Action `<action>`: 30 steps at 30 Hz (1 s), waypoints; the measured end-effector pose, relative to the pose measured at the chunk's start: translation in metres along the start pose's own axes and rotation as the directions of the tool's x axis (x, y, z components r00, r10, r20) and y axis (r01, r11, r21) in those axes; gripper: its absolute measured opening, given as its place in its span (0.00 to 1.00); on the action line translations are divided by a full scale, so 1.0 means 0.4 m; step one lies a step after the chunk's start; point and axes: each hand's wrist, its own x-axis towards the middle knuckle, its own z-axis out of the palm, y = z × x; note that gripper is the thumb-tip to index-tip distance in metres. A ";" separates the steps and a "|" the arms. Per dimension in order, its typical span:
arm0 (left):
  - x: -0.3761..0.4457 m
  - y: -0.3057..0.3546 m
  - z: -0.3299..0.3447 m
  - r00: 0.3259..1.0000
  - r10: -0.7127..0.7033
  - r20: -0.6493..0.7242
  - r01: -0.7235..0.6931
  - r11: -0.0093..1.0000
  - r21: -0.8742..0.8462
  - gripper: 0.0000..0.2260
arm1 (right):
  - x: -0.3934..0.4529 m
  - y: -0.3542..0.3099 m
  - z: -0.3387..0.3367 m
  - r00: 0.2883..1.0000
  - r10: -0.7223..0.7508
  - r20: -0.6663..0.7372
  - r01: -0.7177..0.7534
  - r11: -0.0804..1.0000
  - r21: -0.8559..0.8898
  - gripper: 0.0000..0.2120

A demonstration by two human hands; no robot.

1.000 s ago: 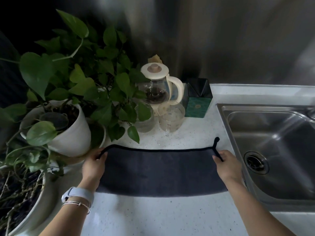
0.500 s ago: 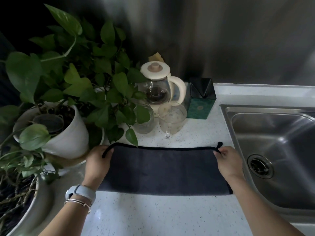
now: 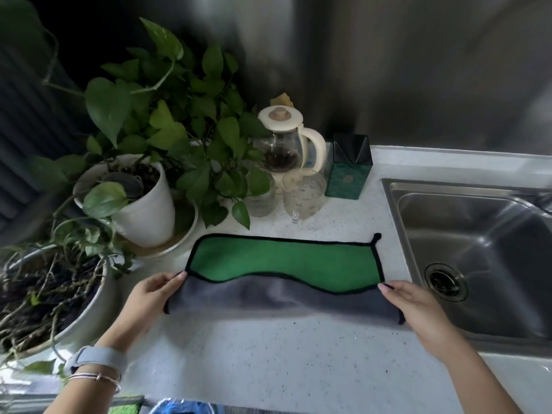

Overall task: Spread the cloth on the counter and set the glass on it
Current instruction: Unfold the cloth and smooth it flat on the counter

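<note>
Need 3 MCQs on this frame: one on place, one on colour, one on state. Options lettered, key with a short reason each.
1. Where does the glass mug stand?
A. on the cloth
B. in the sink
C. on the counter behind the cloth, in front of the teapot

2. What colour is the face of the cloth that is opened upward?
A. green
B. red
C. white

3. How is the cloth held?
A. by one hand only
B. a hand pinching each end of its near edge
C. untouched by both hands

Key:
1 C: the mug sits on the speckled counter beyond the cloth, just before the teapot, left of the sink.
2 A: the far half shows green, the near fold grey, with black trim.
3 B: the left hand and right hand each grip one end of the partly folded cloth.
</note>
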 end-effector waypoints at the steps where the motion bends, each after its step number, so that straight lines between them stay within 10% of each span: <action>1: -0.021 -0.009 -0.008 1.000 0.014 0.015 -0.015 0.998 0.061 0.08 | -0.018 0.012 -0.003 1.000 0.001 0.003 -0.001 0.999 -0.052 0.03; 15: -0.049 -0.057 -0.046 0.988 0.031 0.153 -0.125 0.747 0.653 0.19 | -0.073 0.088 0.013 0.997 0.075 0.006 -0.063 0.872 -0.485 0.16; 19: 0.018 -0.022 0.010 0.990 0.141 -0.024 -0.093 0.765 0.638 0.07 | -0.006 0.062 0.056 0.972 -0.121 -0.203 -0.005 0.849 -0.529 0.10; 24: 0.124 -0.024 0.082 0.984 0.011 -0.177 0.098 0.797 0.596 0.12 | 0.100 0.026 0.097 0.949 -0.021 -0.315 -0.099 0.928 -0.359 0.10; 30: 0.176 -0.010 0.115 0.978 0.117 -0.175 0.003 0.824 0.566 0.09 | 0.176 0.004 0.100 0.912 -0.025 -0.409 -0.126 0.933 -0.338 0.12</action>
